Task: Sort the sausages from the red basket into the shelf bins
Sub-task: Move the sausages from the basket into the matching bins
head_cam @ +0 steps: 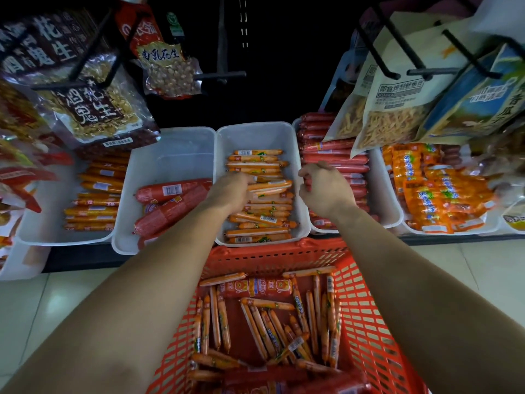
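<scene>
The red basket [366,317] sits low in front of me, holding several thin orange sausages [264,328] and a thick one [255,288]. On the shelf, the middle white bin [255,135] is filled with thin orange sausages [258,163]. My left hand [230,191] reaches into that bin and grips thin orange sausages [272,186] that lie across the pile. My right hand [324,191] hovers over the rim between this bin and the bin of red sausages [338,160], with its fingers curled; whether it holds anything is hidden.
A white bin [170,155] with thick red sausages [173,203] stands left of the middle one. Further left is a bin of orange sausages [96,200]. At the right lie orange multipacks [437,191]. Snack bags [93,109] hang on hooks above both sides.
</scene>
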Demonstrator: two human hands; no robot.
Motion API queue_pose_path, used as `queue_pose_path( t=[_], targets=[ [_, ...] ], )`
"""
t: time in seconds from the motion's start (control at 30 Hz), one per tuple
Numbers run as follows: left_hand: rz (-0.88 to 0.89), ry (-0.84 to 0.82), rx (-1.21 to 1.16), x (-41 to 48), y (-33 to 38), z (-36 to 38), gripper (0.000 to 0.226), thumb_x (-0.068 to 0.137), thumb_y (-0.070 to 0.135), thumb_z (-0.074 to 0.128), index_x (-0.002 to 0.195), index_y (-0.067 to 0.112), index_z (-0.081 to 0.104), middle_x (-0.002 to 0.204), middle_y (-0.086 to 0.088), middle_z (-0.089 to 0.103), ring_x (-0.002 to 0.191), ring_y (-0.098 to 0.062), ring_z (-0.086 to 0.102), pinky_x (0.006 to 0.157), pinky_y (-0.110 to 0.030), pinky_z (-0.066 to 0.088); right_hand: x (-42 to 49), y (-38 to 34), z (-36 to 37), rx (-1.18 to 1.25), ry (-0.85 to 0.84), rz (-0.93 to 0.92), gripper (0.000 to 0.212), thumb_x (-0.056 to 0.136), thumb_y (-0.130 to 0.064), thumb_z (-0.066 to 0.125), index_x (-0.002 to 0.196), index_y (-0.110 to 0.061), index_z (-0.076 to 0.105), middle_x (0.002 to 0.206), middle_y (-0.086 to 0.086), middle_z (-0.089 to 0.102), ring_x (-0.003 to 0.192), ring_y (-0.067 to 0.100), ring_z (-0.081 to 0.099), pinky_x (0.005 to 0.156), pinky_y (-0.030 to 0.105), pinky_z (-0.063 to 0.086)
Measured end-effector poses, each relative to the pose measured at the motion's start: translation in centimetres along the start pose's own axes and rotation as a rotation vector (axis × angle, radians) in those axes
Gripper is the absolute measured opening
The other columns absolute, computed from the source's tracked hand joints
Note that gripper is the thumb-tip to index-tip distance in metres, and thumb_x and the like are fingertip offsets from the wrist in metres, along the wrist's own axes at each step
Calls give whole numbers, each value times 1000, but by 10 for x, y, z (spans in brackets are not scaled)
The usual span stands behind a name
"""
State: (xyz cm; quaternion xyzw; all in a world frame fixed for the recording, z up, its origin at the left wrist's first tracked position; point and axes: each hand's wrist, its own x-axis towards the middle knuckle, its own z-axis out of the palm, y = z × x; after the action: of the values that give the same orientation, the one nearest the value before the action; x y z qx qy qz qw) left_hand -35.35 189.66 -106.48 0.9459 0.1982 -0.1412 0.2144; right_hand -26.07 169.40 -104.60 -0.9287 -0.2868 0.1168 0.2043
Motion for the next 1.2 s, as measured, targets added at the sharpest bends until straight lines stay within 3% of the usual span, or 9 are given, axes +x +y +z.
queue_pose_path(
  t=[0.1,0.2,0.27,0.47,0.57,0.73,0.87,1.03,1.2],
  targets=[
    [11,-84,56,1,1,12,47,89,33,71,134,25,58,131,-7,61,116,-27,58,99,-39,47,-11,1,9,-78,-26,-2,35,90,-20,59,124,-19,62,125,7,56,121,31,48,95,41,46],
    [49,37,78,-9,-2,17,66,86,37,74,144,24,45,141,-5,52,129,-28,49,106,-44,43,-20,-1,15,-105,29,-35,32,89,-22,60,120,-19,65,124,6,57,122,31,46,100,44,44],
    [111,117,89,-17,-3,15,60,86,36,73,140,25,48,139,0,51,129,-26,49,104,-44,45,-23,-4,21,-138,65,-87,28,88,-26,62,115,-21,69,120,3,61,120,31,49,100,47,43],
    [160,-45,192,-29,-5,23,53,86,43,72,134,31,56,136,6,55,124,-21,53,97,-39,48,-20,-20,35,-359,-194,-278,38,91,-56,53,122,-38,64,124,-11,62,124,19,47,106,43,28],
    [134,33,205,-24,1,29,40,87,45,69,124,29,62,126,5,55,116,-22,56,90,-37,47,-14,-14,33,-215,-200,-214,22,96,-42,52,110,-37,68,111,-7,69,115,18,56,107,41,27],
    [59,169,234,-17,3,37,12,94,35,61,98,25,67,104,1,66,96,-23,65,75,-33,50,-15,-8,23,-21,-108,-146,22,93,-26,55,107,-31,71,102,-4,73,98,22,65,93,37,48],
    [36,139,86,-22,7,28,13,93,39,64,100,29,67,103,6,67,93,-17,63,77,-35,54,-22,-6,18,34,-103,-125,19,92,-23,58,104,-29,71,108,-4,71,100,21,64,88,35,50],
    [56,175,-58,-71,13,3,9,93,33,63,97,26,67,102,8,70,89,-13,65,78,-38,58,-49,-19,-1,-70,-127,-146,19,91,-24,57,104,-27,70,109,1,67,98,26,62,83,35,49],
    [30,195,-109,-150,21,-4,8,92,29,64,96,26,69,101,9,70,87,-11,66,75,-31,55,-108,-34,-24,-47,-155,-64,21,91,-25,56,108,-27,69,116,3,64,107,29,59,90,39,51]
  ],
)
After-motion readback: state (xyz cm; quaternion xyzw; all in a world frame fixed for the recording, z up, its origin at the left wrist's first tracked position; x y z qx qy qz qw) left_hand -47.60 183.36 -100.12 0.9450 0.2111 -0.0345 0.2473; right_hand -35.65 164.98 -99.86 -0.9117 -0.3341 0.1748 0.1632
